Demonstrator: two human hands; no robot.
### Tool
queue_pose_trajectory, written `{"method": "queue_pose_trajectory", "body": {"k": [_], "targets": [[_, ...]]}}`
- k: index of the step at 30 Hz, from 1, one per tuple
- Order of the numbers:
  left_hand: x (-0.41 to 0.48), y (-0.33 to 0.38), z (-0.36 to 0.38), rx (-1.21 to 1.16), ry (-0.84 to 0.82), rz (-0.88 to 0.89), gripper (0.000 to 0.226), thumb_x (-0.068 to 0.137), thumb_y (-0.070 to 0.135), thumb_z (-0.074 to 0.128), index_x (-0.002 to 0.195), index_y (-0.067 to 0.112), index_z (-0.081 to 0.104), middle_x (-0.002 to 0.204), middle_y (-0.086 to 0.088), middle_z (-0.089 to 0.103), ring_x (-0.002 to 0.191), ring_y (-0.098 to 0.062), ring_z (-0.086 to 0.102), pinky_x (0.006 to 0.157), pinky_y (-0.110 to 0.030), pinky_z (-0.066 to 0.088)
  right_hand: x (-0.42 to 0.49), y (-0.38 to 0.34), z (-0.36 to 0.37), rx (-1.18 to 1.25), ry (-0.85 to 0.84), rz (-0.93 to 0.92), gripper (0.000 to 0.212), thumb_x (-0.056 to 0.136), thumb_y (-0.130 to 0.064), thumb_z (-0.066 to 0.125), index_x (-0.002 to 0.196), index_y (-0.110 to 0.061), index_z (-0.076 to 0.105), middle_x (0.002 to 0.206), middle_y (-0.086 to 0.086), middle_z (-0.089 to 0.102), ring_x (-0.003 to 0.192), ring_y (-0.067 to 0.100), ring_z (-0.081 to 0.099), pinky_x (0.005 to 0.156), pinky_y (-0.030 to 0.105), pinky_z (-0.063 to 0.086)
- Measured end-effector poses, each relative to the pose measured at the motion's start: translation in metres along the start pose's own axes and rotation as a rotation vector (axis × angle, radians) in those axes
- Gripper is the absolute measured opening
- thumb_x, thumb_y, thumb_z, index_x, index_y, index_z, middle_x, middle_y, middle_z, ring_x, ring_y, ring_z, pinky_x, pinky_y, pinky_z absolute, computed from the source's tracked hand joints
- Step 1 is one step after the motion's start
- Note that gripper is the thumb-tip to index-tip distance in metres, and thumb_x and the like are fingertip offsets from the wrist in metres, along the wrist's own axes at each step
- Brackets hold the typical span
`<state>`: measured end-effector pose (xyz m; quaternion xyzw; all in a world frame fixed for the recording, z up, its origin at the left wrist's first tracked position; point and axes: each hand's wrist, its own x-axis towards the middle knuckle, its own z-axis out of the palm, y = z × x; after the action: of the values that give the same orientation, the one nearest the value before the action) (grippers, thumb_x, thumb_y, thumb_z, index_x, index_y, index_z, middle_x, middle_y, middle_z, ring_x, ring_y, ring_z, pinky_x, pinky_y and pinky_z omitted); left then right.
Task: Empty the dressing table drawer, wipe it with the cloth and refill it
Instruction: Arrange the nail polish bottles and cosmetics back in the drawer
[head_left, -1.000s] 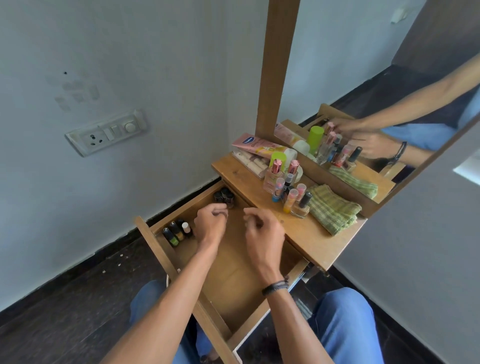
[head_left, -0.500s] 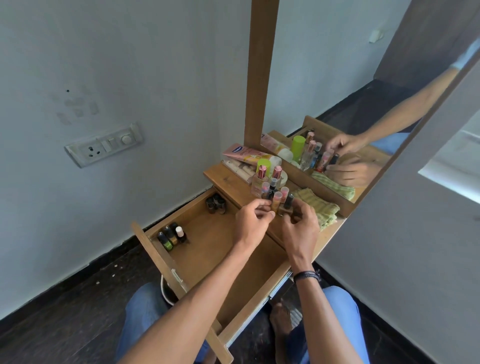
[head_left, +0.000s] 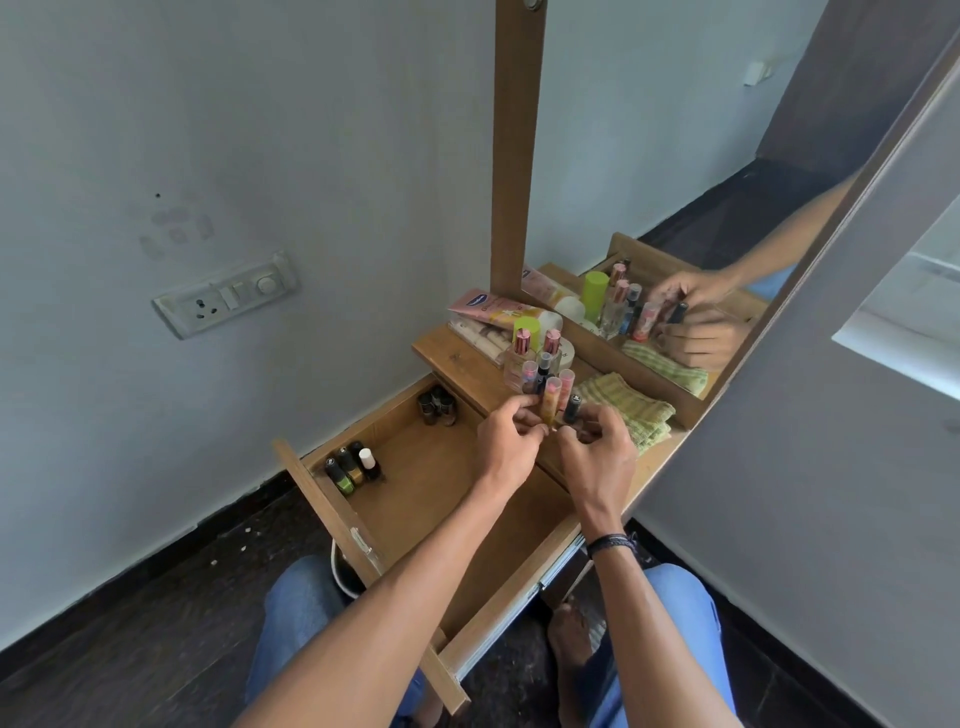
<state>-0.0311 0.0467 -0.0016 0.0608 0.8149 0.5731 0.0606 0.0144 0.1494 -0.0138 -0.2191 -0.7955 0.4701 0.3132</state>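
At tabletop (head_left: 467, 371) edge, left fingers (head_left: 522, 415) pinch orange tube (head_left: 550, 397), right fingers (head_left: 592, 415) black-capped bottle (head_left: 572, 407).

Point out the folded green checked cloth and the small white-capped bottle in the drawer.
Folded green checked cloth (head_left: 631, 408), head view, middle of top fold.
Small white-capped bottle (head_left: 368, 463), head view, lower end of white cap.

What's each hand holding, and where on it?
Left hand pinches the orange tube low on its body; right hand grips the black-capped bottle around its base.
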Motion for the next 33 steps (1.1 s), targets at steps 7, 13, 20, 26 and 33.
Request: {"method": "queue_pose_trajectory", "body": {"k": [7,13,20,26,33], "targets": [[-0.030,-0.011,-0.031,-0.105,-0.144,0.037,0.040,0.088,-0.004,0.070,0.124,0.014,0.070,0.116,0.000,0.072,0.105,-0.009,0.069,0.091,-0.025,0.057,-0.022,-0.002,-0.008,0.080,-0.155,-0.030,0.027,0.079,-0.004,0.075,0.097,-0.023,0.067,0.096,-0.007,0.069,0.086,0.009,0.066,0.070,0.007,0.048],[-0.047,-0.044,-0.083,-0.010,-0.054,0.005,0.024,0.089,0.007,0.073,0.109,0.019,0.077,0.108,0.007,0.075,0.096,-0.006,0.070,0.089,-0.025,0.057,-0.064,0.002,0.018,0.093,-0.404,-0.031,0.031,0.083,0.000,0.076,0.106,-0.018,0.071,0.100,-0.009,0.073,0.090,0.000,0.070,0.084,0.021,0.058],[-0.043,-0.087,-0.161,0.271,0.225,-0.037,0.028,0.093,-0.001,0.061,0.109,0.018,0.074,0.103,0.006,0.072,0.097,-0.009,0.068,0.087,-0.020,0.053,-0.090,-0.014,0.086,0.017,-0.808,-0.052,0.028,0.087,-0.002,0.075,0.104,-0.025,0.070,0.097,-0.016,0.072,0.092,-0.009,0.067,0.084,0.017,0.055],[-0.033,-0.111,-0.189,0.236,0.529,-0.112,0.058,0.091,-0.017,0.048,0.139,0.016,0.052,0.117,0.000,0.062,0.110,-0.015,0.059,0.094,-0.025,0.051,-0.098,-0.014,0.142,-0.101,-0.951,-0.087,0.029,0.087,-0.001,0.071,0.103,-0.024,0.069,0.107,-0.007,0.070,0.099,0.009,0.065,0.083,0.024,0.051],[-0.041,-0.124,-0.170,0.365,0.594,0.023,0.060,0.086,-0.021,0.045,0.134,0.013,0.057,0.118,-0.004,0.064,0.114,-0.020,0.051,0.086,0.002,0.033,-0.109,0.002,0.172,-0.142,-0.931,-0.120,0.037,0.085,0.005,0.067,0.100,-0.028,0.073,0.110,-0.004,0.062,0.100,0.018,0.063,0.088,0.039,0.058]]}}
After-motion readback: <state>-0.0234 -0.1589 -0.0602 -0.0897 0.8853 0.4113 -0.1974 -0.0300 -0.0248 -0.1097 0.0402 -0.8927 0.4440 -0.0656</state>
